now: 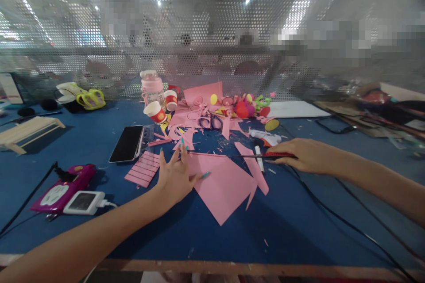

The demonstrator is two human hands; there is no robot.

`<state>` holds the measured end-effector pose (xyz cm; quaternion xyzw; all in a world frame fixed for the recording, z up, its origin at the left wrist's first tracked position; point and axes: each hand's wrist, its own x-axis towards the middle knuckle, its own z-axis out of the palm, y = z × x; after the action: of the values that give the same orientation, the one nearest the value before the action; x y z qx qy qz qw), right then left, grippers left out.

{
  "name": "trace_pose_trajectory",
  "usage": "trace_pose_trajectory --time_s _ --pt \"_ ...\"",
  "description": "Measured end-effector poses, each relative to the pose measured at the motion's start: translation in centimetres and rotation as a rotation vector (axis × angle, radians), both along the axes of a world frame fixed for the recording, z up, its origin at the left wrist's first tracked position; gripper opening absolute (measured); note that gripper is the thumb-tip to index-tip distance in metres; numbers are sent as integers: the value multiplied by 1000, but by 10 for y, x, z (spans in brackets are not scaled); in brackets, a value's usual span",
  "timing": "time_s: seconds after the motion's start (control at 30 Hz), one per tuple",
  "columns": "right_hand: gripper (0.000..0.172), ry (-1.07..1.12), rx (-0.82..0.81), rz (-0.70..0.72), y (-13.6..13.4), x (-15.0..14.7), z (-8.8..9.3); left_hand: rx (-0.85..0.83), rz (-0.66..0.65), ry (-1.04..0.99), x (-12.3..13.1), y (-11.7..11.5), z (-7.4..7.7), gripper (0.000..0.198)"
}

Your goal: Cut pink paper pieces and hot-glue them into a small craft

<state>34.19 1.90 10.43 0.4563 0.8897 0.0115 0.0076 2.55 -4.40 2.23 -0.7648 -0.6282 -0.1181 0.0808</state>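
My left hand (175, 176) lies with spread fingers on the upper left part of a pink sheet (222, 185), its nails painted teal. In my right hand (303, 154) is a slim tool with a red handle (279, 155) and a thin dark front part, pointing left toward the sheet's top edge. Whether it is a knife or another tool I cannot tell. A narrow pink offcut (252, 168) lies under the tool's line, beside a white marker-like stick (259, 159). Left of my left hand rests a pink piece with dark stripes (143, 169).
Pink scraps (182, 119), scissors (210, 121) and paper cups (155, 112) crowd the back, near a bottle (152, 88). A glue gun (265, 137) lies by my right hand. At left are a phone (126, 143) and a purple power strip (64, 190). Black cables (318, 203) cross the right.
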Motion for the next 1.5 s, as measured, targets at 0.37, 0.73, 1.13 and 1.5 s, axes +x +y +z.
trace_pose_trajectory --time_s 0.37,0.73,1.13,1.5 --pt "35 120 -112 70 -6 -38 9 212 -504 -9 4 -7 0 45" --pt "27 147 -61 207 9 -111 -26 -283 -807 -131 -2 1 18 54" --pt "26 47 -114 187 13 -122 -18 -292 -779 -171 -3 1 18 53" --pt "24 37 -107 213 20 -120 -18 -277 -779 -180 -4 2 15 54"
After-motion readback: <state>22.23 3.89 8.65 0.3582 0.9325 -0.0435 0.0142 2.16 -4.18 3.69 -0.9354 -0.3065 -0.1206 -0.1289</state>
